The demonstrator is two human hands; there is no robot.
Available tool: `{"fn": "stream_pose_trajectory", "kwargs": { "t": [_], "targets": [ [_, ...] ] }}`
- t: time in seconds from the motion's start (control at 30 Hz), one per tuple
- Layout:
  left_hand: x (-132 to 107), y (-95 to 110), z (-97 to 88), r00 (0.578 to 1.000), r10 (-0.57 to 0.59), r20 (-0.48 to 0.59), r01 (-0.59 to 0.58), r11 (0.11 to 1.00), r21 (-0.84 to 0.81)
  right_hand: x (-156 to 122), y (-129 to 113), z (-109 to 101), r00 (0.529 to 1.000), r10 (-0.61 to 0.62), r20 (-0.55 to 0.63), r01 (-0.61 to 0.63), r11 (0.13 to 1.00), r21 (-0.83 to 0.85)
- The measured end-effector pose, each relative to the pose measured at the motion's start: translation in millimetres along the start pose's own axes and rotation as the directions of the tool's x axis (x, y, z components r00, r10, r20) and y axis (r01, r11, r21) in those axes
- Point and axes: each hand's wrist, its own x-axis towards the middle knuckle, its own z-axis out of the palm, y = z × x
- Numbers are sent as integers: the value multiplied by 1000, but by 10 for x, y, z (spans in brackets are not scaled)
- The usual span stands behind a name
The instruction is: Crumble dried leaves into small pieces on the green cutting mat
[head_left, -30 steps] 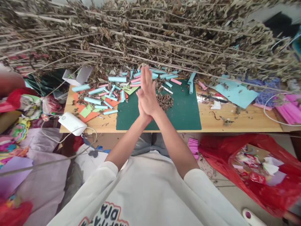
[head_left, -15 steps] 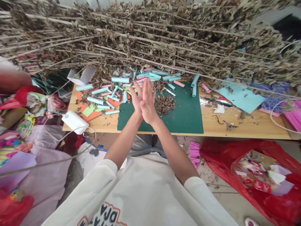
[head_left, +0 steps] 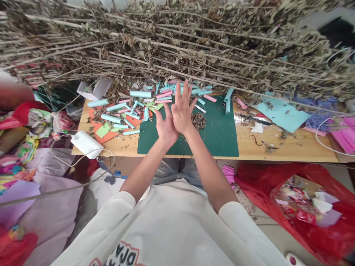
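Note:
Above the green cutting mat (head_left: 219,136), my left hand (head_left: 166,129) and my right hand (head_left: 183,109) press together, palm against palm, with fingers stretched out. The right hand lies over the left and reaches farther forward. Whether anything lies between the palms is hidden. Just right of them a small heap of crumbled dried leaves (head_left: 199,121) sits on the mat. Behind and left of the hands are several rolled blue paper tubes (head_left: 141,94) and pink paper tubes (head_left: 210,98). A thin white stick (head_left: 200,108) lies near the heap.
Long dried plant stalks (head_left: 177,44) span the back of the wooden table (head_left: 291,149). A white power bank (head_left: 86,144) with a cable sits at the left edge. Blue paper (head_left: 283,112) and a dark pen-like tool (head_left: 253,119) lie right. A red bag (head_left: 257,184) of scraps stands below.
My right hand has slid forward across the left palm, and its fingers have spread. My left hand has shifted slightly back toward me.

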Motion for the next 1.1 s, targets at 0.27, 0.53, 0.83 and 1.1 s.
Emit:
{"fn": "stream_pose_trajectory", "kwargs": {
  "t": [0.27, 0.53, 0.83, 1.1],
  "targets": [
    [-6, 28, -90, 990, -132, 45, 139, 930, -340, -19, 127, -177, 984, 102, -148, -19, 880, 475],
    [50, 52, -168, 997, 2, 79, 0, 1000, -20, -502, -16, -403, 1000, -8, 23, 5, 994, 109],
    [-110, -28, -271, 991, 84, 100, -107, 960, 258, -572, 53, -387, 968, 251, -21, -219, 881, 419],
    [-204, -20, -425, 964, 223, 144, -264, 753, 603, -674, 130, -412, 934, 356, 24, -315, 790, 526]
  ]
}}
